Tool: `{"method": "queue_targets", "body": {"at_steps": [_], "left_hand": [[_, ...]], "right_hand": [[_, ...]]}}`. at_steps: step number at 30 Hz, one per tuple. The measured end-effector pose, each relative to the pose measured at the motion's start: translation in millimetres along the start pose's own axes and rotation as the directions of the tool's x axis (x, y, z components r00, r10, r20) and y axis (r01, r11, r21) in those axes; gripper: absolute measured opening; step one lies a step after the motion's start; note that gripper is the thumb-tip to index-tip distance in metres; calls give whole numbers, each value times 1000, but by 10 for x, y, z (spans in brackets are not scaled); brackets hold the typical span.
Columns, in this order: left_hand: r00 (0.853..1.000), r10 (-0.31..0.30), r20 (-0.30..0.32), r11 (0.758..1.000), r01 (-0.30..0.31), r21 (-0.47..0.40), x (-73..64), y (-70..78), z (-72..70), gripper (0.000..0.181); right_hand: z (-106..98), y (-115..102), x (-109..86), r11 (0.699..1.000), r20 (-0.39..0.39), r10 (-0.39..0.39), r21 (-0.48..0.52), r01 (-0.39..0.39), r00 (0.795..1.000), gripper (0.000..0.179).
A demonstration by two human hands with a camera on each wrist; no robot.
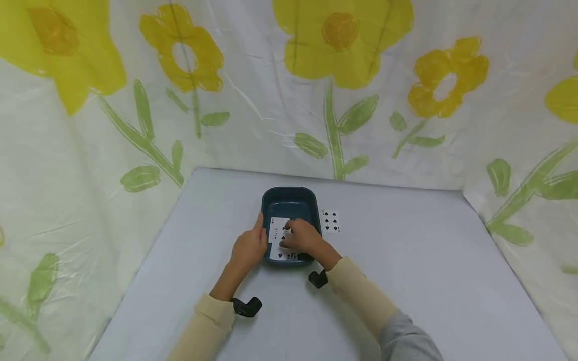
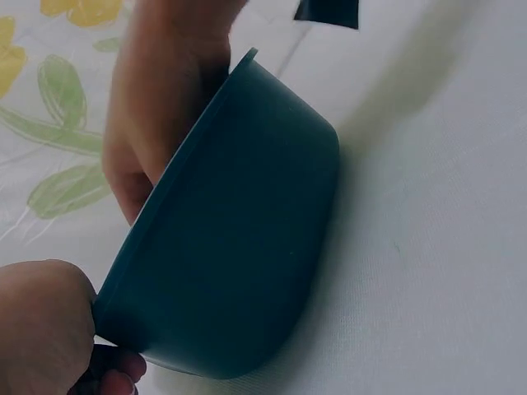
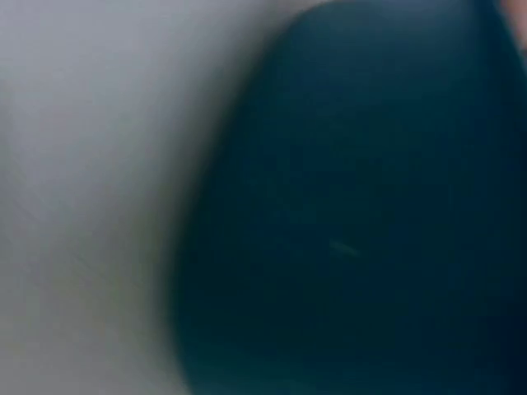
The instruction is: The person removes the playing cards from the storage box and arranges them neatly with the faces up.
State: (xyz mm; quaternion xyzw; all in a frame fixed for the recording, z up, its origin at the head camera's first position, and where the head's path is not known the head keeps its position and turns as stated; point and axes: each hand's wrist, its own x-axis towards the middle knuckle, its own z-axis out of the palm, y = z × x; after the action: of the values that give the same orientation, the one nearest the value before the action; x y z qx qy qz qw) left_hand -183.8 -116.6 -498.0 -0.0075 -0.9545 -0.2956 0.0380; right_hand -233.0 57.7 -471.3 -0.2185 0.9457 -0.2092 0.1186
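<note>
A dark teal plastic basin (image 1: 290,194) stands on the table, and playing cards (image 1: 276,223) lie face up in its near half, overlapping, with black spade pips showing. My left hand (image 1: 249,246) grips the basin's left rim; the left wrist view shows the thumb side (image 2: 45,325) at the rim and curled fingertips below it. My right hand (image 1: 303,236) reaches over the right rim into the basin, thumb and index finger bent and apart over the cards. Whether they pinch a card I cannot tell. The right wrist view is blurred and filled mostly by the basin's outer wall (image 3: 354,197).
Just right of the basin a six of spades (image 1: 331,221) lies face up on the white-covered table (image 1: 406,260). Behind the table hangs a white sheet (image 1: 257,125) with painted yellow flowers. Black wrist cameras (image 1: 247,307) stick out from both wrists near the tabletop.
</note>
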Motion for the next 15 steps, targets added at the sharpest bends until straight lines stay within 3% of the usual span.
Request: {"method": "queue_targets", "body": {"at_steps": [8, 15], "left_hand": [[1000, 17, -9, 1000, -17, 10, -22, 2, 29, 54], [1000, 17, -19, 1000, -16, 9, -22, -15, 18, 54]], "right_hand": [[205, 55, 46, 993, -22, 26, -111, -28, 999, 63], [237, 71, 82, 997, -22, 41, -71, -43, 999, 61]]}}
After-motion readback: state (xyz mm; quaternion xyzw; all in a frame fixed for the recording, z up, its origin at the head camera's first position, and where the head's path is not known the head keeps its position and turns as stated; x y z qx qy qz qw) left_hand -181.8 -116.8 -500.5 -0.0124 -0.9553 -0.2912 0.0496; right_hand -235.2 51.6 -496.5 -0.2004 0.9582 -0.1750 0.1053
